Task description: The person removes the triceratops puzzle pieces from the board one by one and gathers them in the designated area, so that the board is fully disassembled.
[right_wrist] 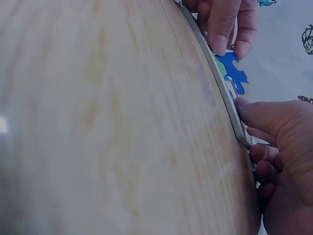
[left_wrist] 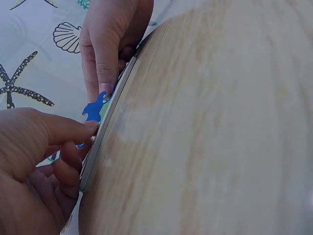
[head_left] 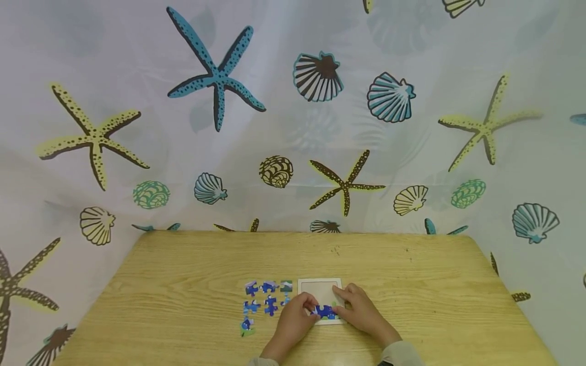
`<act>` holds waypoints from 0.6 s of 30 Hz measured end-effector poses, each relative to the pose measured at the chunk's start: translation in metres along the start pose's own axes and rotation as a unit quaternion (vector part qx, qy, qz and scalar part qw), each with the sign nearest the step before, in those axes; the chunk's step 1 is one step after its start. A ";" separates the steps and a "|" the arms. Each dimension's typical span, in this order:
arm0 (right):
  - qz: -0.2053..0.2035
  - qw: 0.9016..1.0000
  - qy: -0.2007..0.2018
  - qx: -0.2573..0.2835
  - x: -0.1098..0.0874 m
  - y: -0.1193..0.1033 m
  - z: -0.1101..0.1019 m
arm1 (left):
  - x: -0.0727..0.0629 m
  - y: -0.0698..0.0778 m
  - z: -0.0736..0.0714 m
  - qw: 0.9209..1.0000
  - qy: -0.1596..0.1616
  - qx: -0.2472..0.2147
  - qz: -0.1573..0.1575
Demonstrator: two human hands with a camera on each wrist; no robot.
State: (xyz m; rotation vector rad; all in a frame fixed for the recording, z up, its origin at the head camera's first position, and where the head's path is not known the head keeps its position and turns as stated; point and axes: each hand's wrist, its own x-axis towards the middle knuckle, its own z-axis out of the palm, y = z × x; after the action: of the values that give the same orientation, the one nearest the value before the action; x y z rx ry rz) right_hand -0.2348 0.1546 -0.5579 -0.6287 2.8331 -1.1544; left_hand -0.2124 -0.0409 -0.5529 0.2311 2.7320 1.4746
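A shallow puzzle tray with a pale rim lies on the table, with joined blue jigsaw pieces along its near side. My left hand is at the tray's near left corner, thumb and forefinger pinching a blue jigsaw piece, whose far part the fingertips cover. Over the tray's right side lies my right hand. Its thumb touches the pieces near the right rim, and its forefinger reaches across the bare tray floor. In the left wrist view, the blue piece shows between both hands.
Several loose jigsaw pieces lie left of the tray, some partly behind my left hand. The wooden table runs back to a hanging cloth printed with starfish and shells, which also encloses both sides.
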 end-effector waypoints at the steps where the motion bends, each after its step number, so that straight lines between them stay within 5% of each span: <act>1: 0.002 1.000 -0.001 0.000 0.000 0.000 0.000 | 0.000 0.000 0.000 1.000 -0.002 -0.007 -0.003; 9: 0.003 1.000 -0.003 -0.008 0.000 0.002 0.001 | 0.003 -0.010 -0.004 0.996 -0.024 -0.083 -0.030; 15: 0.006 1.000 -0.007 -0.012 0.000 0.001 0.001 | 0.003 -0.017 -0.013 0.976 -0.050 -0.194 -0.083; 18: 0.010 1.000 -0.006 -0.011 0.000 0.001 0.000 | 0.002 -0.017 -0.021 0.971 -0.051 -0.213 -0.101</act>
State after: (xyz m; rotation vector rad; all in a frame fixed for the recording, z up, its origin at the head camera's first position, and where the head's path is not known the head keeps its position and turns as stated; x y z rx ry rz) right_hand -0.2355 0.1549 -0.5589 -0.6064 2.8391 -1.1131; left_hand -0.2181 -0.0674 -0.5558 0.0135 2.2108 1.8709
